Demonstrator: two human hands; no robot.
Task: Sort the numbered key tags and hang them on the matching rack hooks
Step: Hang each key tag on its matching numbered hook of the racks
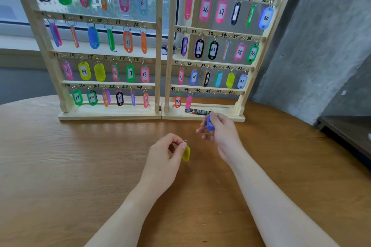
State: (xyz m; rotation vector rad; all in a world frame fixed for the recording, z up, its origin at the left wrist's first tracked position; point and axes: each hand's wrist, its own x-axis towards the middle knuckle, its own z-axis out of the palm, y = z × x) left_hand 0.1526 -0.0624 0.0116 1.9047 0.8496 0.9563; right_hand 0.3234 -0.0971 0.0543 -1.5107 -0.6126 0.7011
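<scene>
Left hand (pixel 164 158) over the wooden worktop (pixel 60 156): grip pinched the ring of a yellow key tag (pixel 186 153), tag hanging free. Right hand (pixel 222 132), farther out: grip held a blue key tag (pixel 210 123) just before the right rack (pixel 202 115) base. Hooks 45–48 (pixel 213 92) were bare; left rack (pixel 109 115) full.

Two racks (pixel 160 110) side by side on table (pixel 60 156)
</scene>
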